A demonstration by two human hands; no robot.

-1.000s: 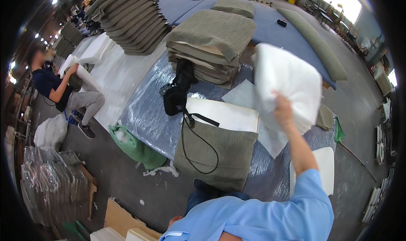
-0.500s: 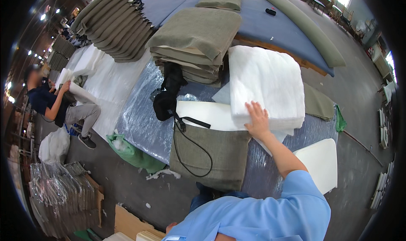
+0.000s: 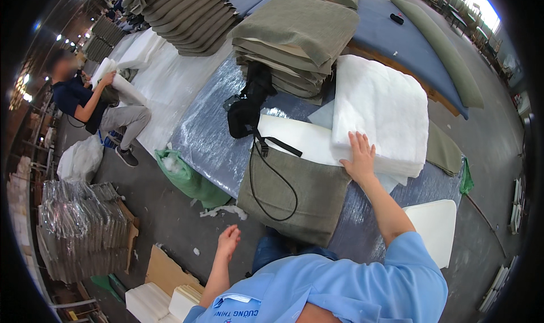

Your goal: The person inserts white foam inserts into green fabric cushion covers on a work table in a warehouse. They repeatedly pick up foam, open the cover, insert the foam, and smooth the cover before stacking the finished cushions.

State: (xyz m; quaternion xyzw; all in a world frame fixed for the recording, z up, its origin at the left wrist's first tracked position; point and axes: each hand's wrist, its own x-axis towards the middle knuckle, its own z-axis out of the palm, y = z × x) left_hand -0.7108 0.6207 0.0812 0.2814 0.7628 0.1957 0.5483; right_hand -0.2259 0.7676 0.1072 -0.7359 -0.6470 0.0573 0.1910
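My right hand (image 3: 360, 155) lies with spread fingers on the front edge of a thick stack of white batting sheets (image 3: 382, 110). Beside that stack, a white foam pad (image 3: 297, 140) is partly covered by a grey-green fabric cover (image 3: 294, 195) that hangs over the table's near edge. On the cover and pad lie the black strap and thin cord of a black bag-like item (image 3: 245, 116). Away from the table at lower left, my left hand (image 3: 228, 242) is in the air, fingers loosely bent, nothing visible in it.
Folded grey-green covers (image 3: 294, 28) are piled behind the black item. A green sack (image 3: 192, 178) stands at the table's left edge. A carton (image 3: 170, 269) with white pads sits lower left, near plastic-wrapped pieces (image 3: 82, 229). A seated person (image 3: 85, 99) handles white material at left.
My left hand has risen into view at the lower left, beside the carton. My right hand stays on the white stack. The whole view has shifted, moving the table rightward and up.
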